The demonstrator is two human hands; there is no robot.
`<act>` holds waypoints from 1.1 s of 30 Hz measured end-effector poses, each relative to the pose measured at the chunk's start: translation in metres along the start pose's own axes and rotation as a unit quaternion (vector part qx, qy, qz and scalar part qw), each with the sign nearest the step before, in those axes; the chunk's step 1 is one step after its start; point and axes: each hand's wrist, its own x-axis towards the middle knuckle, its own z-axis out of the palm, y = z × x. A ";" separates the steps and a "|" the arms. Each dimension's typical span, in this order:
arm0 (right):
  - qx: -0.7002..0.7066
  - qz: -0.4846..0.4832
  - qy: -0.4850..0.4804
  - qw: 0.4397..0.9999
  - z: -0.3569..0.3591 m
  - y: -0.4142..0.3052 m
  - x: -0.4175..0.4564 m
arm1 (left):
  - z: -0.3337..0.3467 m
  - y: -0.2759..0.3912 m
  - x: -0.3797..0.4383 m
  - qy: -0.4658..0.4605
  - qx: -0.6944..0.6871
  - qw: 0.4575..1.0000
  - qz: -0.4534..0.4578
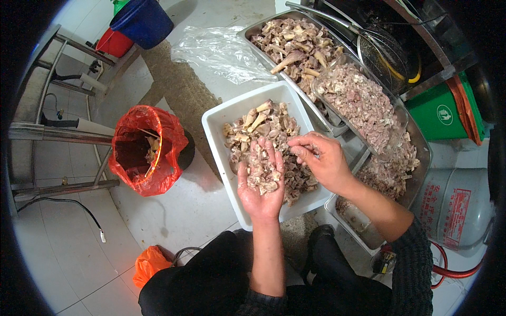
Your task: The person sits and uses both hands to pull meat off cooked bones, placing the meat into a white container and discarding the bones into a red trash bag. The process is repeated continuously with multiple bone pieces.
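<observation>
My left hand [259,201] lies palm up over the white plastic tub [221,158], bearing a heap of small cooked meat pieces [261,173] on its palm and fingers. My right hand [322,158] hovers just right of it, thumb and fingers drawn together. Whether a small scrap sits between those fingertips is not visible. Below both hands, the tub holds meat and bones, with several pale knobbed bones [257,118] at the far side and darker meat [296,181] nearer me.
Right of the tub are a steel pan of bony meat [292,59], a clear container of picked meat [355,102] and another steel pan [425,158]. A red-bagged bin [174,173] stands left. Plastic sheeting [221,51] lies behind. A gas cylinder [454,205] is at right.
</observation>
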 end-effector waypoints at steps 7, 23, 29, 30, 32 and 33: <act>0.072 0.039 -0.049 0.995 0.000 -0.001 -0.007 | 0.000 0.000 -0.001 -0.015 0.005 1.000 0.000; -0.150 -0.210 -0.128 0.958 0.008 -0.020 -0.018 | -0.001 -0.002 0.001 -0.027 0.030 0.999 -0.009; -0.180 -0.239 -0.189 0.935 0.013 -0.013 -0.026 | 0.000 -0.001 0.000 -0.067 0.052 0.996 0.002; -0.169 -0.252 -0.188 0.934 0.012 -0.012 -0.026 | 0.000 -0.002 0.000 -0.065 0.038 0.997 0.004; -0.159 -0.275 -0.187 0.929 0.008 -0.010 -0.025 | 0.003 -0.001 0.001 -0.069 0.038 0.997 0.002; -0.119 -0.253 -0.159 0.947 0.007 -0.009 -0.025 | 0.005 0.000 0.001 -0.071 0.038 0.997 0.002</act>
